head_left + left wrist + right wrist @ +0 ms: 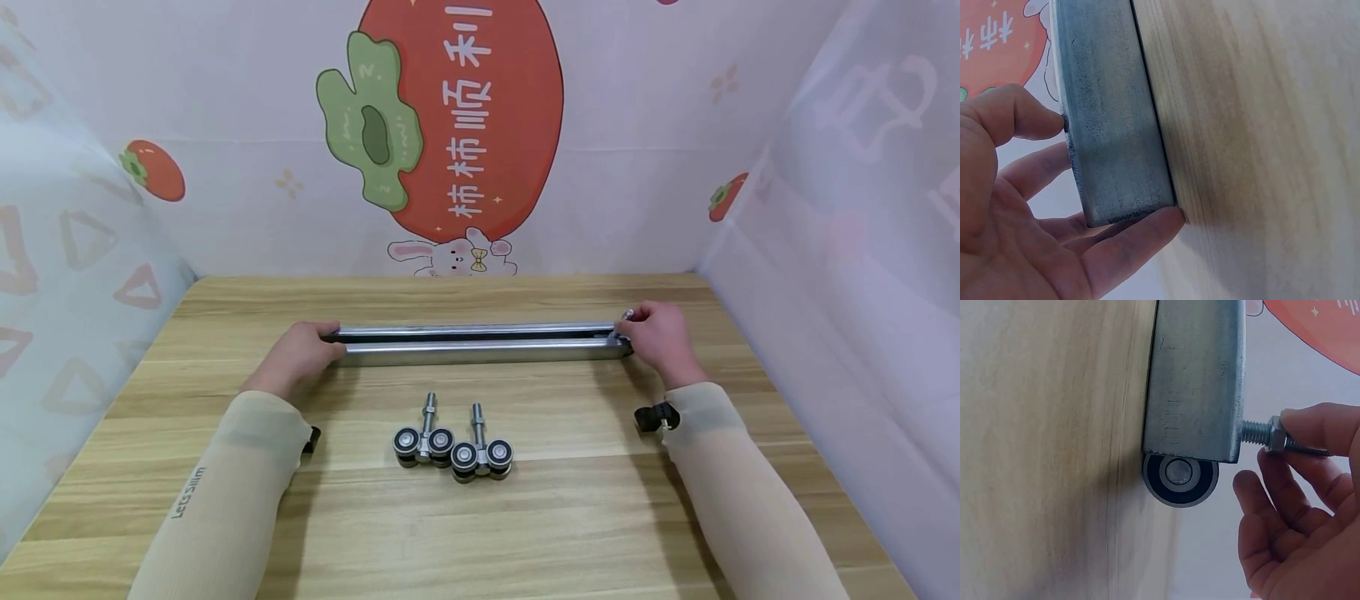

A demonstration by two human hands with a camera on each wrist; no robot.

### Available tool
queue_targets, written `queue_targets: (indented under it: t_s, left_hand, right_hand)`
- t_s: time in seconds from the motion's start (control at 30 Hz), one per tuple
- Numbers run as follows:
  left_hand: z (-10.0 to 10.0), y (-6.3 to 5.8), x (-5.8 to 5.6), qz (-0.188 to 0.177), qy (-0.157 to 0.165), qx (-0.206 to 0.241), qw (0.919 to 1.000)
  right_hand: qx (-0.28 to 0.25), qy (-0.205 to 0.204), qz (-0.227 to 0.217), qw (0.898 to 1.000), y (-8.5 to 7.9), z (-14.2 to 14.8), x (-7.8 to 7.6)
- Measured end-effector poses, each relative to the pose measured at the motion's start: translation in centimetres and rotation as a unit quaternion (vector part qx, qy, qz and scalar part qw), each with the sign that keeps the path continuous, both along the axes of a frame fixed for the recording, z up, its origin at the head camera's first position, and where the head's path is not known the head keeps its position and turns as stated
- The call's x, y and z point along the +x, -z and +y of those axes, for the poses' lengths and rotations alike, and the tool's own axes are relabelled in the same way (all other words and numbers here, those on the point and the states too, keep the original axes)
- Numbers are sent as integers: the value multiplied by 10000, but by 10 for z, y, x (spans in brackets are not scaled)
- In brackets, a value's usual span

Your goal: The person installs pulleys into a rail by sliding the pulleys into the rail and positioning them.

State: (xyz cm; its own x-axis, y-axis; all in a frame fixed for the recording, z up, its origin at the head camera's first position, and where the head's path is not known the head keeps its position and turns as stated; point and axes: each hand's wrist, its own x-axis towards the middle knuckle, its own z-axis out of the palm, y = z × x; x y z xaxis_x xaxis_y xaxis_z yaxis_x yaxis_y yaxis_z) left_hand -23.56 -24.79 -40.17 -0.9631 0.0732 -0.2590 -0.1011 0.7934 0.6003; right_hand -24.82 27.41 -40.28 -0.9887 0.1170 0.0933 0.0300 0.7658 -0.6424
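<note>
Pinching bolt (1255, 432): right fingers (1319, 428) | gripping rail (480, 354): left fingers (1135, 244) | two trolleys (482, 468) nearby | roller (1179, 495) juts out, rest seemingly rail-hidden

You have a grey metal rail (480, 353) lying crosswise on the surface (570, 533), slot upward, its right end partly containing a roller trolley (1180, 487), threaded stem (1255, 432) projecting above.

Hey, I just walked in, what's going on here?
A person's left hand holds one end of a metal rail on the wooden table. At the other end, their right hand pinches the threaded stem of a roller trolley partly protruding from the rail. Two more trolleys sit nearer the person.
</note>
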Motion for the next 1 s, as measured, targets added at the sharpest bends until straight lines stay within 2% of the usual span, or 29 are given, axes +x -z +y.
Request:
queue_targets:
  t_s: [0.4,0.77,1.0]
  left_hand:
    - [0,-1,2,-42,-1,43,10000]
    - [-1,0,1,-20,57,-12,10000]
    - [-1,-2,2,-9,67,-26,10000]
  right_hand:
    - [114,-18,-17,9999,-1,-6,0]
    - [-89,-244,-68,9996,1,-42,-4]
    - [90,-299,-29,9995,0,-64,-5]
